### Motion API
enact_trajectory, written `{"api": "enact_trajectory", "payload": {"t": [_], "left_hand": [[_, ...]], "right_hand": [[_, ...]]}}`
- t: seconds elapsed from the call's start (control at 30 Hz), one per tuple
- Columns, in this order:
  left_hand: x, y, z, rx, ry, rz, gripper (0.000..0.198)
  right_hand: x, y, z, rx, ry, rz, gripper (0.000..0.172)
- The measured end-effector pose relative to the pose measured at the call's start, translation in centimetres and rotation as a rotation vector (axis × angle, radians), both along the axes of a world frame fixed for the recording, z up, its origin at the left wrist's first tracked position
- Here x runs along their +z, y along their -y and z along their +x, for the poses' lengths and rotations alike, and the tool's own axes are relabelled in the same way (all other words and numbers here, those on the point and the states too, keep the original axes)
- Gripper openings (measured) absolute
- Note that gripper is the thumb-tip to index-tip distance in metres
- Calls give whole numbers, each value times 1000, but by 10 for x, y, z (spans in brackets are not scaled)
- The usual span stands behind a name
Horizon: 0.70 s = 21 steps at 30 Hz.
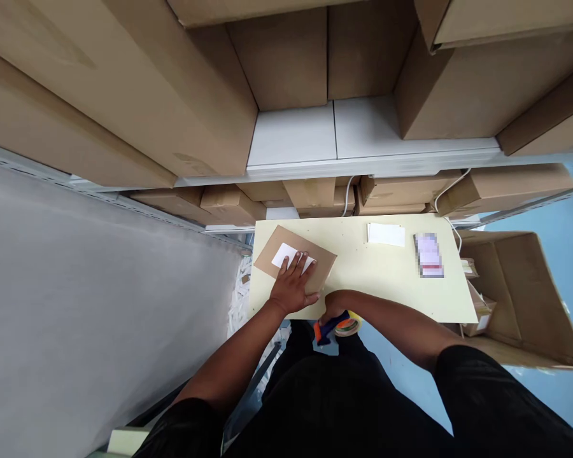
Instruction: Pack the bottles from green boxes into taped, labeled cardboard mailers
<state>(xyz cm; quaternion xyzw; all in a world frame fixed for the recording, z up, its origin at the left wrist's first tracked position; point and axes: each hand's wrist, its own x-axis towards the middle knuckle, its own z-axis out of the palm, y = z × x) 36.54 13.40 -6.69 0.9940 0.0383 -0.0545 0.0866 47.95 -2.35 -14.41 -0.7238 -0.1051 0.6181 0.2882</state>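
Observation:
My left hand [293,285] lies flat with fingers stretched out on a white label [284,256] stuck on a flat brown cardboard parcel [319,261], at the near left of a pale yellow table [377,280]. My right hand [333,306] is closed round the blue and orange handle of a tape dispenser [337,326] at the table's near edge, just right of the parcel. The dispenser's roll of tape shows below the hand.
A small stack of white labels [386,234] and a blurred phone-like item [428,254] lie at the table's far right. An open cardboard box [525,299] stands on the right. Shelves with large cartons [124,95] rise behind. A grey wall [76,305] is left.

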Motion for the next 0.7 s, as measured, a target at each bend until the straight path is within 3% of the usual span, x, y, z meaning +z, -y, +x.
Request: {"api": "enact_trajectory", "payload": {"t": [0.07, 0.17, 0.3, 0.37, 0.43, 0.53, 0.7], "left_hand": [[-2, 0, 0, -3, 0, -4, 100], [-4, 0, -2, -3, -2, -13, 100], [-5, -1, -4, -6, 27, -19, 99], [-6, 0, -5, -4, 44, -13, 98], [-6, 3, -6, 6, 53, -4, 97], [-10, 10, -6, 38, 71, -3, 97], [-14, 30, -2, 140, 143, -98, 96]], "right_hand": [[2, 10, 8, 102, 60, -65, 45], [12, 52, 34, 118, 171, -64, 46], [30, 128, 44, -114, 401, -108, 46], [35, 152, 37, -144, 591, -173, 39], [34, 162, 29, -43, 838, -251, 30], [24, 156, 25, 144, 1112, -319, 30], [13, 144, 34, 172, 1238, -260, 35]]}}
